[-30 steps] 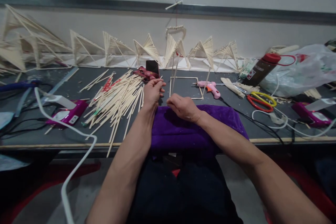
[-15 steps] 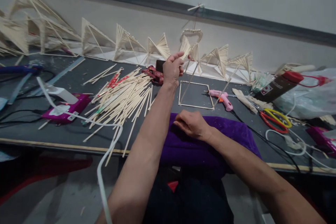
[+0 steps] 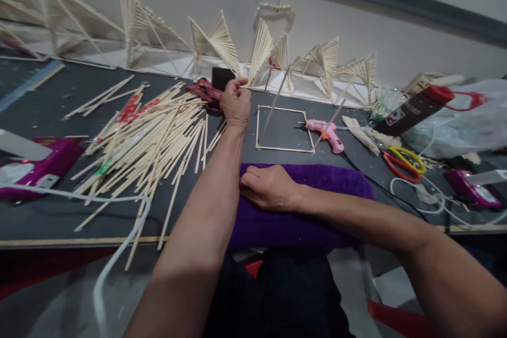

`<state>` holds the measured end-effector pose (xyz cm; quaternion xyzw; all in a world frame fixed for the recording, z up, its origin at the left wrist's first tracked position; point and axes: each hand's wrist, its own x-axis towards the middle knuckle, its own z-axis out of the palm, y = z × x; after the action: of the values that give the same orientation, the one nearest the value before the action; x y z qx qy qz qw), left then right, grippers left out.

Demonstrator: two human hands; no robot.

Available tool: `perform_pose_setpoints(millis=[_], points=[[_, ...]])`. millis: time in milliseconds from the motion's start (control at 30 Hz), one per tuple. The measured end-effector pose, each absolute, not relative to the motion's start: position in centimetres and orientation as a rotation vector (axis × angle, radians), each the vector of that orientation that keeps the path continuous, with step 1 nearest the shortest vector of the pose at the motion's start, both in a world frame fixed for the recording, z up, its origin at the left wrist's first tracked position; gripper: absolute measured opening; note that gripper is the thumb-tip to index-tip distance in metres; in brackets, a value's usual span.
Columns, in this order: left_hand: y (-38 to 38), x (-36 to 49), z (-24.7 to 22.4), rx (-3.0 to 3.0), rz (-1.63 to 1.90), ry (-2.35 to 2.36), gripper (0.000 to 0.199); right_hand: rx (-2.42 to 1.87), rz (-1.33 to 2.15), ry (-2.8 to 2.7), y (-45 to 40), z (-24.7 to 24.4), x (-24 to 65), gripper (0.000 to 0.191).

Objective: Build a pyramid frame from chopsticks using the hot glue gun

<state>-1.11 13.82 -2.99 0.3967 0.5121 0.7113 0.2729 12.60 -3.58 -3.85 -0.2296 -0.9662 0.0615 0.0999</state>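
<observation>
My left hand (image 3: 236, 101) reaches out over the table beside a dark phone (image 3: 222, 78) and a dark red object with lettering (image 3: 206, 94), whose kind I cannot make out. Its fingers are loosely curled, the index finger partly out, with nothing seen in them. My right hand (image 3: 269, 187) rests closed on a folded purple towel (image 3: 325, 182), its palm side hidden. Ahead of it lies a square frame of thin wooden sticks (image 3: 284, 149), with slanting sticks rising from its corners. A pink glue gun (image 3: 327, 132) lies at the frame's right side.
A pile of loose wooden sticks (image 3: 158, 137) spreads left, some past the table edge. Several twisted stick models (image 3: 217, 42) line the wall. Rightward are red-and-yellow-handled scissors (image 3: 404, 162), a dark bottle (image 3: 412, 108) and a plastic bag (image 3: 455, 121). A white cable (image 3: 119, 253) hangs at front left.
My left hand has drawn back from the stick models, its index finger less extended. My right hand stays on the towel, shifted slightly left. The view has turned and tilted.
</observation>
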Motion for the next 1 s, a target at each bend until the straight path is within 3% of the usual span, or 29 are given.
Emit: perform_pose_setpoints(millis=[500,1000], points=[[13.0,-1.1,-3.3,1.254,1.761,1.505,0.024,-0.536,0.199,-2.871,-3.3,-3.1,12.6,0.034],[7.4,-2.2,0.8,1.251,1.608,1.363,0.017,-0.576,0.235,-2.954,-3.6,-2.2,12.8,0.026]])
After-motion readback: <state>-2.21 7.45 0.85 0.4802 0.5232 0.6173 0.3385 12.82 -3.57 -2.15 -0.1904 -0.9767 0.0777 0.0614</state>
